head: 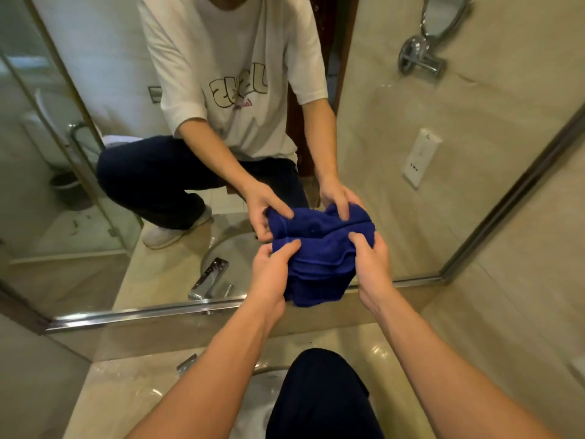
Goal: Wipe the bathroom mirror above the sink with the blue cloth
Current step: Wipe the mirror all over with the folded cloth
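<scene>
**Both Hands on the Blue Cloth at the Mirror's Lower Edge**

Left hand (272, 274): fingers curled, clamped on the left side of the bunched dark-blue terry cloth (319, 264). Right hand (370, 264): likewise clamped on the cloth's right side, thumb on top. The cloth hung gathered between the two hands, close against the large wall mirror (221, 232) just beyond them, low on the glass; actual contact with the glass could not be confirmed. The two-handed hold looked meant to fold or bunch the cloth into a pad before wiping, so the wipe itself seemed barely begun.

Surroundings, relative to the hands:
- Below and beyond: the mirror's chrome bottom rail (142, 312).
- Below and left: a chrome tap (186, 364), partly seen, at the rim of a white basin (259, 397).
- Directly beneath the forearms: the person's dark-trousered knee (316, 397), raised over the basin, apparently to reach the glass.
- Right: beige tiled wall (522, 312).

Obstruction: nothing lay between cloth and glass; the tap sat near a low sweep leftward.
</scene>
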Demonstrator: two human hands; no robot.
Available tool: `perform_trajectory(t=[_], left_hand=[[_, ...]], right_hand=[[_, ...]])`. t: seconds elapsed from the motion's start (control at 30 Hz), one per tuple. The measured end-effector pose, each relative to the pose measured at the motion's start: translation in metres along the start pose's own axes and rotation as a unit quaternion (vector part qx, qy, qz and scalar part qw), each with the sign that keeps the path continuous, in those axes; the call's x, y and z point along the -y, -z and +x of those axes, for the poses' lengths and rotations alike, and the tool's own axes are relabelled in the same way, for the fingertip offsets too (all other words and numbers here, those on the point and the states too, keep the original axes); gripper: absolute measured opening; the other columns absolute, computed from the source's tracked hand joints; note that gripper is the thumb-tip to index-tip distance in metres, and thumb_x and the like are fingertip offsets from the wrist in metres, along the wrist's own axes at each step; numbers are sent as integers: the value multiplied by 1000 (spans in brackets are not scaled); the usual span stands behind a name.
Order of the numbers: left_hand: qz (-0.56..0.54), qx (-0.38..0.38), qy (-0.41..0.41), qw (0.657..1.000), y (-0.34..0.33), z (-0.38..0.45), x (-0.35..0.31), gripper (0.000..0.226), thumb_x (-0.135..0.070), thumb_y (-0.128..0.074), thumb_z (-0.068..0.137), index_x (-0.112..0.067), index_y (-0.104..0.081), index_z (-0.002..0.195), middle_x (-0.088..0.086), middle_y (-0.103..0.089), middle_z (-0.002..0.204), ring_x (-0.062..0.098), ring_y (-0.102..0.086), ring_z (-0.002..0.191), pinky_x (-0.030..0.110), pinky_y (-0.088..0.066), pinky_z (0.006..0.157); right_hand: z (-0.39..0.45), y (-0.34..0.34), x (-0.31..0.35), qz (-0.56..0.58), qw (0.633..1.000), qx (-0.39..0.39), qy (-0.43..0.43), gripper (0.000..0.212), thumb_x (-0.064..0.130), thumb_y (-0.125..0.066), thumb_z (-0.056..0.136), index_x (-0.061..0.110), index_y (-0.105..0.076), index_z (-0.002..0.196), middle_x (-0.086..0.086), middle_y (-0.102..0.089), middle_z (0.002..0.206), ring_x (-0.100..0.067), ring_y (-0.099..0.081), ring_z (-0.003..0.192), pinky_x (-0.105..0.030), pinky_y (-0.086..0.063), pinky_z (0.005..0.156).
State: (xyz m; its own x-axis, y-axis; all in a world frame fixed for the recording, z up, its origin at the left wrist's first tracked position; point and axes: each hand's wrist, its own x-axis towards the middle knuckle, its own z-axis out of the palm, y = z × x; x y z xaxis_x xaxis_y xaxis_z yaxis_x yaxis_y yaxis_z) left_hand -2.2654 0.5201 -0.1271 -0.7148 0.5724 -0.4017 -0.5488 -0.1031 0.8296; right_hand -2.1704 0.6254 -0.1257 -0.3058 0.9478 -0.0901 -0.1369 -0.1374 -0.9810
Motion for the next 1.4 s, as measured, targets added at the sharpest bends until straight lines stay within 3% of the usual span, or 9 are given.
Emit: perform_trajectory(t=[0.27,0.4,0.7,0.9,1.0,1.17,1.23,1.3,1.4], left_hand=[[65,-45,-74,994,-19,-31,11,25,-21,-71,87,-16,-55,106,8,-70,102,24,-69,93,46,-57,87],[109,-32,-167,979,-45,-52,1,27,-19,-74,84,-23,-52,97,5,-68,94,24,-68,90,41,-56,83],[103,-66,-375,919,-103,-73,-91,26,-27,-73,85,-33,-49,94,-8,-70,86,3,-67,80,31,-55,75],[154,-58,-447,879,-116,-81,-133,40,-24,-78,80,-30,-47,105,-20,-62,91,-15,-59,83,4,-43,69],[181,-64,-461,866,-115,-80,-138,48,-27,-81,77,-32,-44,107,-19,-62,95,-17,-57,85,1,-41,70],[237,-41,-505,829,-123,-87,-145,66,-29,-83,74,-38,-34,117,-20,-58,107,-7,-58,95,1,-39,77],[235,-42,-532,812,-132,-88,-160,65,-27,-80,78,-38,-32,120,-11,-58,114,3,-58,104,5,-41,86],[217,-46,-569,792,-142,-92,-181,61,-23,-78,80,-28,-37,125,-4,-58,120,13,-58,112,27,-48,97],[192,-61,-624,755,-162,-105,-224,62,-19,-78,81,-12,-40,130,0,-57,121,18,-57,113,42,-47,98]], right_hand=[[-6,14,15,-2,999,-25,-40,7,16,-58,91,16,-63,96,-8,-72,96,-20,-69,86,-33,-56,72],[-15,27,40,-3,996,-86,2,23,29,-70,83,14,-63,99,-6,-73,96,-24,-70,91,-48,-56,87],[4,1,162,-68,982,4,174,59,44,-78,66,18,-56,114,2,-70,108,-14,-68,98,-43,-56,88],[6,-18,179,-63,973,-30,221,39,29,-75,82,16,-53,111,1,-67,107,-16,-65,98,-45,-54,89],[3,-29,186,-86,965,-55,243,35,28,-70,86,15,-46,109,4,-62,100,-20,-63,98,-39,-52,84],[-14,-26,196,-22,969,14,245,40,17,-73,84,14,-42,110,3,-61,104,-7,-63,94,-17,-49,75],[-12,-27,216,-21,956,36,292,37,10,-71,86,19,-43,107,5,-60,101,3,-63,88,-12,-49,71],[-8,-33,244,-35,936,50,346,39,10,-70,86,29,-40,102,10,-58,99,8,-61,85,-9,-47,71],[-2,-45,293,-49,905,31,422,40,15,-72,86,27,-38,103,8,-57,102,-6,-61,94,-20,-49,82]])
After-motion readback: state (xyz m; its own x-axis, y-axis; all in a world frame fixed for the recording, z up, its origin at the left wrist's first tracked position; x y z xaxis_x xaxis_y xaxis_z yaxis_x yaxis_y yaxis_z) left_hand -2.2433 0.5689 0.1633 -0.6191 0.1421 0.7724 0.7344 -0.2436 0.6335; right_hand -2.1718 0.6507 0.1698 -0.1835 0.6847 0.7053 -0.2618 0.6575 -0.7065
